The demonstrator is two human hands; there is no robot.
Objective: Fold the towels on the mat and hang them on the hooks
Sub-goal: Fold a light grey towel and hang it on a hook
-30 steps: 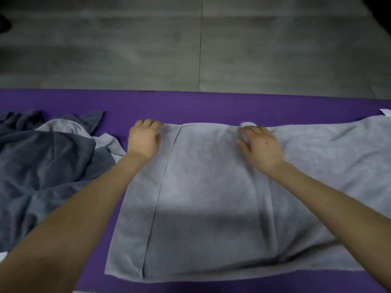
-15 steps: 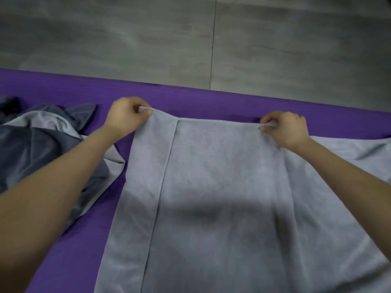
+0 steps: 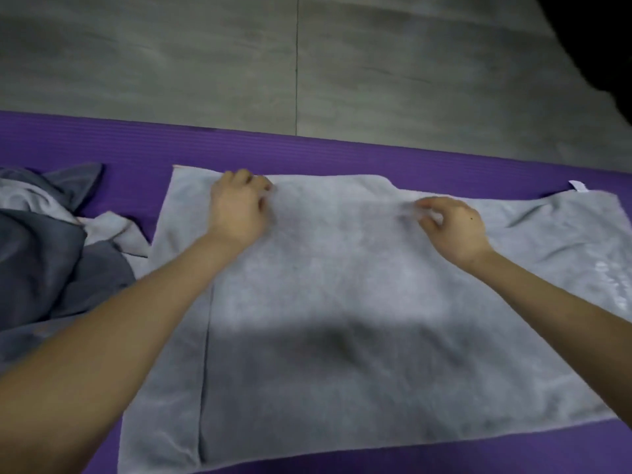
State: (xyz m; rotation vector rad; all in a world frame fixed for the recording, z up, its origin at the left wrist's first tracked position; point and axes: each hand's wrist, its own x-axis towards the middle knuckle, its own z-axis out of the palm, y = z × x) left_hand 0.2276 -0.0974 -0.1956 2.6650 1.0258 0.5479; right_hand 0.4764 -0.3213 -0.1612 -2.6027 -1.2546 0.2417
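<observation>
Grey tiled floor [image 3: 171, 63], with a purple mat [image 3: 342, 155] laid across it. A light grey towel [image 3: 342, 285] lies spread flat on the mat, running from left of centre out to the right edge of view. A straight fold line [image 3: 205, 354] runs down its left part. The left hand [image 3: 239, 213] rests on the towel near the far edge, knuckles up and fingers curled down into the cloth; whether they have hold of any cannot be told. The right hand [image 3: 456, 227] is on the towel further right, thumb and fingers curled together and pinching a small raised ridge of cloth, blurred. A white tag [image 3: 578, 185] sticks up at the towel's far right corner. A rumpled pile [image 3: 44, 254] of dark and light grey towels sits on the mat to the left, touching the spread towel's left edge.
</observation>
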